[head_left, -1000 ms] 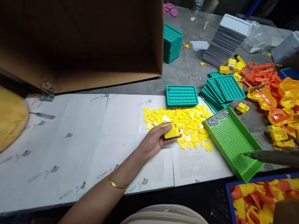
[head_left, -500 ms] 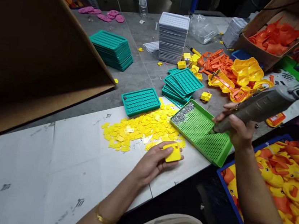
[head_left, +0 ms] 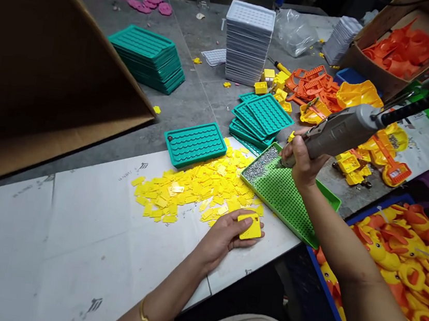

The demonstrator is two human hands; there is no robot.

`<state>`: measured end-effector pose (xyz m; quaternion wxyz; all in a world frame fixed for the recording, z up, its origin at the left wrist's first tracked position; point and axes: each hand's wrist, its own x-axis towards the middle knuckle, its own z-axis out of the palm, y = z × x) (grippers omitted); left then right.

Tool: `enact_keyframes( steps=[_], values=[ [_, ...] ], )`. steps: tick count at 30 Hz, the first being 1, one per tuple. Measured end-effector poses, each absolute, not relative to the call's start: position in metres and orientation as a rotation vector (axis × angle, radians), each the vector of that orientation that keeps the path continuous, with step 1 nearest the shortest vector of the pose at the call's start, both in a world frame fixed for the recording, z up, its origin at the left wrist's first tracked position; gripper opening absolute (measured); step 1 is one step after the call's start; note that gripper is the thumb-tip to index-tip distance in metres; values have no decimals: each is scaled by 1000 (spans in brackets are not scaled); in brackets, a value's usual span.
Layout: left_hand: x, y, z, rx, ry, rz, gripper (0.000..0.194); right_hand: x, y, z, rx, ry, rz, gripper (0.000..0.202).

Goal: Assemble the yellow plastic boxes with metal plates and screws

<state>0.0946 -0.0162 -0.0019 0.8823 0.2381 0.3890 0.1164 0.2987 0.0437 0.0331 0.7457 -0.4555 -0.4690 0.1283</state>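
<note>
A small yellow plastic box lies in my left hand, thumb across its face, over the white table covering. My right hand is wrapped round a grey electric screwdriver, its tip down at the green perforated tray, close to the silver screws heaped at the tray's far left end. Many flat yellow pieces are spread left of the tray. Behind them is a teal tray with a small dark object at its corner.
Teal tray stacks and a tall white tray stack stand farther back. Orange parts lie behind my right hand. A large cardboard box leans in at left. A blue crate of yellow-orange toys sits at right.
My right hand and the screwdriver have moved left along the green tray to the screws. The yellow box in my left hand has turned slightly, and the view has shifted.
</note>
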Motion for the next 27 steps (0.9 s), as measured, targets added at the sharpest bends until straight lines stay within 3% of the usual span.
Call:
enact_keyframes(
  steps=[27],
  values=[
    [95, -14, -1, 447, 800, 251, 38, 295, 52, 31, -1027, -1034, 328, 30]
  ],
)
